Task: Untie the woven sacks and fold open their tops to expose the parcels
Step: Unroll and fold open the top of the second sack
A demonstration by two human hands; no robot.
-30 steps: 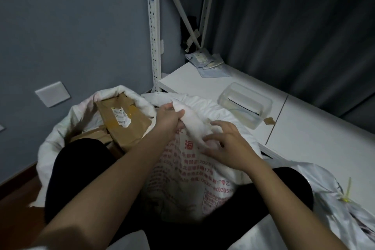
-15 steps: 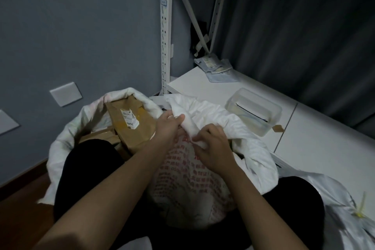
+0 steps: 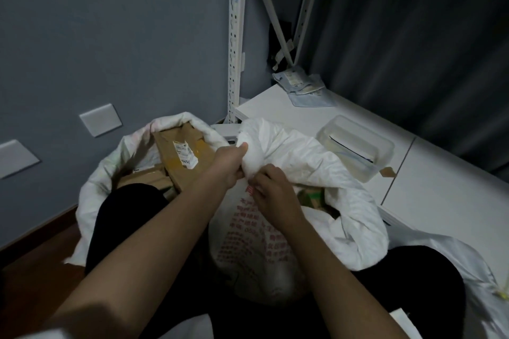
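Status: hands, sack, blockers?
Left hand and right hand both grip the printed sack's top. Right side opening, parcels peeking through. Nothing blocking.

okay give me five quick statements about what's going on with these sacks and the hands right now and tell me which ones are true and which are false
1. Both hands grip the bunched top of the sack printed with red text. True: the left hand and right hand hold the white fabric of the red-printed sack.
2. The sack on the left is still tied shut. False: the left sack is open, showing a brown cardboard parcel.
3. A clear plastic container sits on the white shelf. True: the container rests on the shelf.
4. The right hand holds scissors. False: it pinches only fabric.
5. The wall is bright red. False: the wall is grey-blue.
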